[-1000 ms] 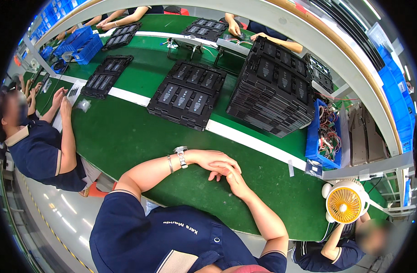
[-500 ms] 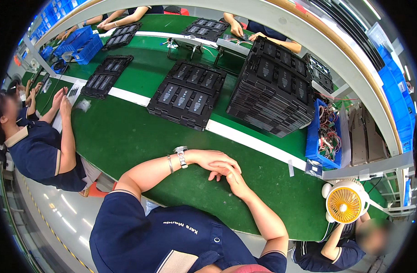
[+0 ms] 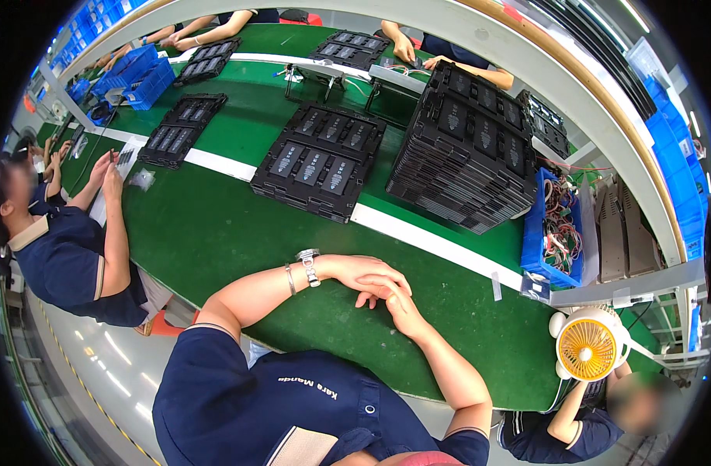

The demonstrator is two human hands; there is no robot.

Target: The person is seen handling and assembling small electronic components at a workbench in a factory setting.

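My left hand, with a watch and a bracelet on its wrist, rests over the green table. Across its fingers lies my right hand, so the two hands overlap. Both look relaxed, and no object shows in either. Some fingers of the left hand are hidden under the right; a few droop below. Beyond the hands lies a black tray with several dark rectangular parts in its slots. To its right rises a tall stack of similar black trays.
At right stand a blue bin of wires and a yellow-and-white fan. Another tray lies further left, near a co-worker holding a small part. Across the table, other people's hands work near metal stands. A white frame arches overhead.
My hands and the trays stay where they were. The co-worker at left and a person across the table shift their hands slightly.
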